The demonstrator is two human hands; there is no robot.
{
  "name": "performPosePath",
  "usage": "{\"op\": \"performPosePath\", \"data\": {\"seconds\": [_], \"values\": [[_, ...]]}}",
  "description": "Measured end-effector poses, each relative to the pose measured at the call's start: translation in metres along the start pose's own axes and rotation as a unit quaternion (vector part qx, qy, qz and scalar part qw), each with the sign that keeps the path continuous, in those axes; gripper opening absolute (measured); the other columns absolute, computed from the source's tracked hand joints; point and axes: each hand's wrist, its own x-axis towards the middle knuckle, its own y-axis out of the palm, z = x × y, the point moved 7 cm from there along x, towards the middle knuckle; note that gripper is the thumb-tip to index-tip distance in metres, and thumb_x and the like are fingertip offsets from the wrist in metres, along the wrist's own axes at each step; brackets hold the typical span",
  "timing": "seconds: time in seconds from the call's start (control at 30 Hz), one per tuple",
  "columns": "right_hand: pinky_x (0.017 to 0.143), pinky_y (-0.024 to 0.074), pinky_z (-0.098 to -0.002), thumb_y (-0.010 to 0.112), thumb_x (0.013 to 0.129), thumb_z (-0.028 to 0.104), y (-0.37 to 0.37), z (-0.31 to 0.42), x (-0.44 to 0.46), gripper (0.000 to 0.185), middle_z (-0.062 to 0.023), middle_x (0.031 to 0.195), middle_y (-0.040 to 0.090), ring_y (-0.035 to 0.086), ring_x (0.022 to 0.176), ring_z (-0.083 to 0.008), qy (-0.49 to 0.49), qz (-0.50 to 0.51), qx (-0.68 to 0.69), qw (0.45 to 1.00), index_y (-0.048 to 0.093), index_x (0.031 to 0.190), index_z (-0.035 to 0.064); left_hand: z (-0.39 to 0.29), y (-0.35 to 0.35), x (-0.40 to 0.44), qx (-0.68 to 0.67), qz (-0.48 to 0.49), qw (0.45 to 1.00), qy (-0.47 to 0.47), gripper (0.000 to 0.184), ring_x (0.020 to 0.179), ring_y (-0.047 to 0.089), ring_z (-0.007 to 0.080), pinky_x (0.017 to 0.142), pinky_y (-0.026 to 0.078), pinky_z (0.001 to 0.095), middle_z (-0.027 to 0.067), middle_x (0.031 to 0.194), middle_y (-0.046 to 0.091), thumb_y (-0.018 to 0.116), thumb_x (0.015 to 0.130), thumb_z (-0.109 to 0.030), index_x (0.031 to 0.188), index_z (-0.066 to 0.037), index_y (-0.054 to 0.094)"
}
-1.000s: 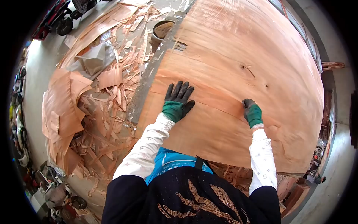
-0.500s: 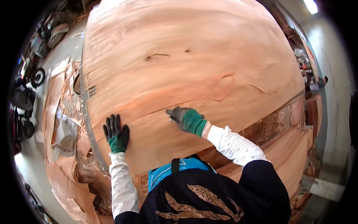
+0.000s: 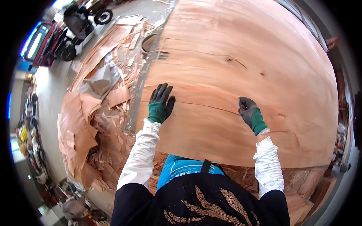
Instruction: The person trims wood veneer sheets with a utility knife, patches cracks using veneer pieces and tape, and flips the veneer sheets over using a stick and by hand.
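A large, thin sheet of wood veneer (image 3: 211,139) lies spread before me, pale orange-brown with a few dark knots. Near its left edge my left hand (image 3: 161,103), in a black and green glove, rests flat with fingers stretched out. My right hand (image 3: 252,114), gloved the same way, is on the sheet further right with its fingers curled in. Whatever it holds, if anything, is hidden by the fingers. A long edge line, where veneer seems to overlap or split, runs between the two hands.
Torn veneer scraps (image 3: 79,124) and a grey sheet (image 3: 102,81) are heaped on the floor at left. A round container (image 3: 149,43) stands beside the veneer's left edge. Beyond are a motorbike (image 3: 81,28) and a red vehicle (image 3: 39,41). More scraps lie below the sheet's near edge.
The view has turned left, showing more floor and scraps. My right hand has moved right along the edge line, farther from my left hand, which stays flat near the sheet's left side.
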Motion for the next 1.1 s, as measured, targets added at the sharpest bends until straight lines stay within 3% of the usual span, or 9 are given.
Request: {"op": "performPosePath", "data": {"seconds": [0.1, 0.23, 0.33, 0.53, 0.63, 0.7, 0.87, 0.97, 1.1], "values": [[0.075, 0.0506, -0.0317, 0.059, 0.076, 0.002, 0.055, 0.066, 0.027, 0.035, -0.0149, 0.091, 0.064, 0.064, 0.085, -0.0253, -0.024, 0.071, 0.179, 0.981, 0.061, 0.110, 0.0033, 0.036, -0.015, -0.005, 0.068, -0.055, 0.994, -0.072, 0.039, 0.117, 0.049, 0.0372, 0.099, 0.040, 0.0448, 0.0178, 0.126, 0.054, 0.065, 0.082, -0.017, 0.119, -0.009, 0.058], [0.075, 0.0516, -0.0364, 0.058, 0.075, 0.002, 0.148, 0.148, 0.070, 0.028, -0.0148, 0.094, 0.065, 0.064, 0.087, -0.0299, -0.148, 0.059, 0.035, 0.987, 0.068, 0.100, 0.0108, 0.071, 0.003, -0.014, 0.091, 0.041, 0.987, -0.127, 0.043, 0.117, 0.049, 0.0371, 0.100, 0.040, 0.0458, 0.0186, 0.127, 0.053, 0.063, 0.083, -0.027, 0.121, -0.007, 0.056], [0.076, 0.0515, -0.0398, 0.059, 0.074, 0.006, 0.218, 0.213, 0.097, 0.027, -0.0126, 0.095, 0.065, 0.064, 0.089, -0.0306, -0.262, 0.067, -0.120, 0.955, 0.068, 0.098, 0.0147, 0.077, 0.007, -0.016, 0.078, 0.042, 0.987, -0.135, 0.050, 0.118, 0.047, 0.0380, 0.100, 0.038, 0.0467, 0.0169, 0.129, 0.051, 0.064, 0.080, -0.029, 0.124, -0.007, 0.053], [0.079, 0.0511, -0.0373, 0.067, 0.070, 0.014, 0.323, 0.256, 0.133, 0.028, -0.0089, 0.102, 0.064, 0.063, 0.096, -0.0273, -0.333, 0.141, -0.311, 0.879, 0.066, 0.099, 0.0148, 0.086, 0.017, -0.018, 0.082, 0.076, 0.982, -0.154, 0.041, 0.119, 0.047, 0.0351, 0.100, 0.038, 0.0439, 0.0153, 0.124, 0.055, 0.063, 0.080, -0.023, 0.118, -0.010, 0.057], [0.079, 0.0509, -0.0359, 0.071, 0.067, 0.014, 0.335, 0.258, 0.139, 0.030, -0.0070, 0.102, 0.064, 0.062, 0.098, -0.0253, -0.369, 0.191, -0.359, 0.836, 0.065, 0.097, 0.0150, 0.082, 0.020, -0.013, 0.129, 0.100, 0.983, -0.085, 0.040, 0.119, 0.048, 0.0345, 0.100, 0.037, 0.0447, 0.0147, 0.124, 0.056, 0.061, 0.081, -0.023, 0.119, -0.011, 0.057], [0.079, 0.0507, -0.0358, 0.072, 0.066, 0.015, 0.334, 0.256, 0.138, 0.030, -0.0063, 0.103, 0.063, 0.062, 0.098, -0.0251, -0.380, 0.211, -0.395, 0.809, 0.065, 0.096, 0.0158, 0.095, 0.032, -0.021, 0.115, 0.127, 0.979, -0.111, 0.039, 0.118, 0.048, 0.0344, 0.099, 0.038, 0.0451, 0.0140, 0.123, 0.056, 0.060, 0.082, -0.025, 0.119, -0.011, 0.057], [0.079, 0.0491, -0.0352, 0.072, 0.069, 0.024, 0.285, 0.229, 0.126, 0.027, -0.0038, 0.100, 0.064, 0.062, 0.097, -0.0223, -0.267, 0.229, -0.407, 0.843, 0.066, 0.094, 0.0194, 0.082, 0.008, -0.003, 0.080, 0.108, 0.977, -0.163, 0.057, 0.115, 0.049, 0.0362, 0.095, 0.041, 0.0454, 0.0171, 0.125, 0.053, 0.066, 0.077, -0.033, 0.125, -0.005, 0.050], [0.079, 0.0488, -0.0362, 0.071, 0.071, 0.029, 0.283, 0.223, 0.124, 0.024, -0.0040, 0.099, 0.065, 0.063, 0.096, -0.0225, -0.276, 0.208, -0.384, 0.856, 0.067, 0.092, 0.0197, 0.082, 0.008, 0.006, 0.055, 0.120, 0.982, -0.136, 0.067, 0.111, 0.048, 0.0399, 0.092, 0.041, 0.0498, 0.0196, 0.124, 0.052, 0.069, 0.073, -0.036, 0.129, -0.006, 0.047], [0.076, 0.0493, -0.0369, 0.067, 0.075, 0.027, 0.271, 0.222, 0.117, 0.018, -0.0041, 0.100, 0.066, 0.063, 0.095, -0.0218, -0.330, 0.176, -0.340, 0.863, 0.068, 0.090, 0.0188, 0.095, 0.020, 0.014, 0.100, 0.259, 0.948, -0.152, 0.072, 0.106, 0.048, 0.0442, 0.090, 0.042, 0.0503, 0.0233, 0.121, 0.052, 0.071, 0.070, -0.036, 0.132, -0.011, 0.046]]}}
